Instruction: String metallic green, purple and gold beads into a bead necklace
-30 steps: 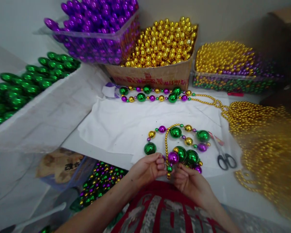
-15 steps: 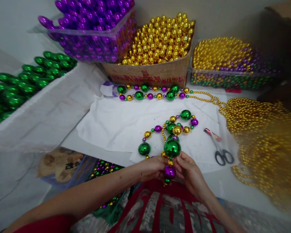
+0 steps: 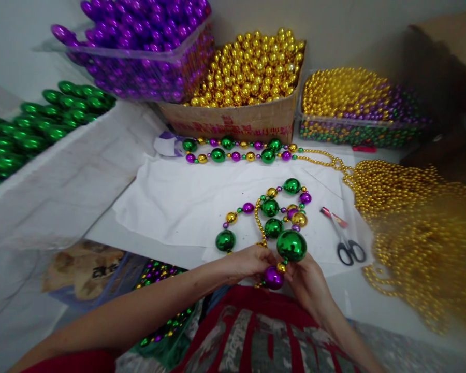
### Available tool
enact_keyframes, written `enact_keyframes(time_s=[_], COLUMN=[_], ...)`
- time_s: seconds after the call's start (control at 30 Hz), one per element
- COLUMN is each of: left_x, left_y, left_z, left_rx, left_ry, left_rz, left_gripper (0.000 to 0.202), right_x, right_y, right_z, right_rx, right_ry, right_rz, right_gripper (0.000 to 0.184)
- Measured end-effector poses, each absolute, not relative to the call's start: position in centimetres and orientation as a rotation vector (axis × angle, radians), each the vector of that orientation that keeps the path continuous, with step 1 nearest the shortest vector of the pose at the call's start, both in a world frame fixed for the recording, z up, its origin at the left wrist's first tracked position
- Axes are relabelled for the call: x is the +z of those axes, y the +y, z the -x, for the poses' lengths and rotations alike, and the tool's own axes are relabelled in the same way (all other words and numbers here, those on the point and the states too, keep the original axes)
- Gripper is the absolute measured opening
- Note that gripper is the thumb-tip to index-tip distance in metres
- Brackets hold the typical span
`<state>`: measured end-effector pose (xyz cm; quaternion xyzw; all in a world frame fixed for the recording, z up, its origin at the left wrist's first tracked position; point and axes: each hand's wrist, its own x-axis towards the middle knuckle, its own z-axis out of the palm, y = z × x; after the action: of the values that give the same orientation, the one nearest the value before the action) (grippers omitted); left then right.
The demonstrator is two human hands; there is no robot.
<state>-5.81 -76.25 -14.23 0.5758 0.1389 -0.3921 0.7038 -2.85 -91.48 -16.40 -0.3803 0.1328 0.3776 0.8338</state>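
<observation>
A bead necklace (image 3: 270, 207) of green, gold and purple balls lies looped on the white cloth and runs up into both hands. My left hand (image 3: 252, 263) is closed on it beside a purple ball (image 3: 273, 277), its fingertips partly hidden behind the beads. Closed on the strand from the other side is my right hand (image 3: 309, 282), just under a large green ball (image 3: 291, 245); its fingers are mostly covered. A second bead strand (image 3: 218, 155) lies doubled along the back of the cloth, joined to thin gold bead chain (image 3: 322, 155).
Black-handled scissors (image 3: 347, 248) lie right of the necklace, near a heap of gold bead chains (image 3: 419, 233). Behind stand a cardboard box (image 3: 233, 122) of gold balls, a clear bin (image 3: 140, 54) of purple ones and a tub (image 3: 334, 122) of small beads. Green balls (image 3: 50, 122) fill a white box at left.
The large green ball has tipped to the right and now sits over my right hand. The purple ball stays between the hands. The view has shifted slightly.
</observation>
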Motion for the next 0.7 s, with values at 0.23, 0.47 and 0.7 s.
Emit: enact_keyframes(time_s=[0.23, 0.47, 0.7], left_x=[-12.2, -10.8, -11.2], left_y=[-75.2, -73.1, -72.6], left_z=[5.0, 4.8, 5.1], left_rx=[-0.427, 0.110, 0.127], left_ry=[0.173, -0.008, -0.076], left_rz=[-1.873, -2.012, -2.003], left_gripper=[0.020, 0.014, 0.015], right_x=[-16.4, -10.9, -12.4], right_y=[-94.5, -97.5, -87.9], right_z=[1.6, -0.9, -2.4], right_rx=[0.798, 0.740, 0.716], right_ry=[0.157, -0.424, -0.538], right_rz=[1.116, 1.977, 1.490], right_gripper=[0.014, 0.016, 0.027])
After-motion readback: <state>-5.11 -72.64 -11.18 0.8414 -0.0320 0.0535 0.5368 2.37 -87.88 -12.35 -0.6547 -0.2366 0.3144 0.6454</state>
